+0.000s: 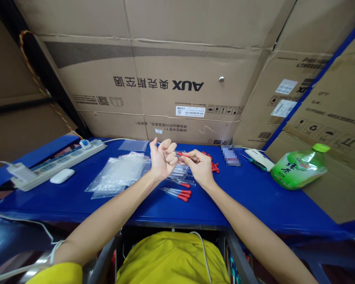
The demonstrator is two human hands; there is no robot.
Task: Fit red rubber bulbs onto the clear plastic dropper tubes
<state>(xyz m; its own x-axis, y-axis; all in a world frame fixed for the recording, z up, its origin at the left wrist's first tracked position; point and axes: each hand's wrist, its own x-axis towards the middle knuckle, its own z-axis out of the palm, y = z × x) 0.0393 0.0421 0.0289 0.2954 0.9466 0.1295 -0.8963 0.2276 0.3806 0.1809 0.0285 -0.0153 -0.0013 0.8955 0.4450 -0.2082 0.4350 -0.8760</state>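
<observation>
A red rubber bulb point(182, 154) sits between the fingertips of the right hand point(201, 167), pinched between thumb and forefinger, with its far end just beside the left hand point(162, 159). The left fingers are curled closed, thumb raised; whether they hold a glass stem is hidden. Both hands are above the blue counter point(242, 205), over a bundle of clear glass tubes point(177, 173) too overlapped to count. Nearer the front edge lie four bulb-topped droppers point(184, 194), red ends to the right. Beyond the right hand is a heap of loose red bulbs point(214, 167), partly covered, so uncountable. Clear plastic bags point(121, 173) spread on the left, their number unclear. A cardboard wall point(154, 63) closes off the back; open blue surface runs rightward from the right wrist towards one green bottle point(300, 167), one white phone point(262, 158) and one screwdriver point(256, 162). At left are one power strip point(59, 162) and one white case point(62, 176).
</observation>
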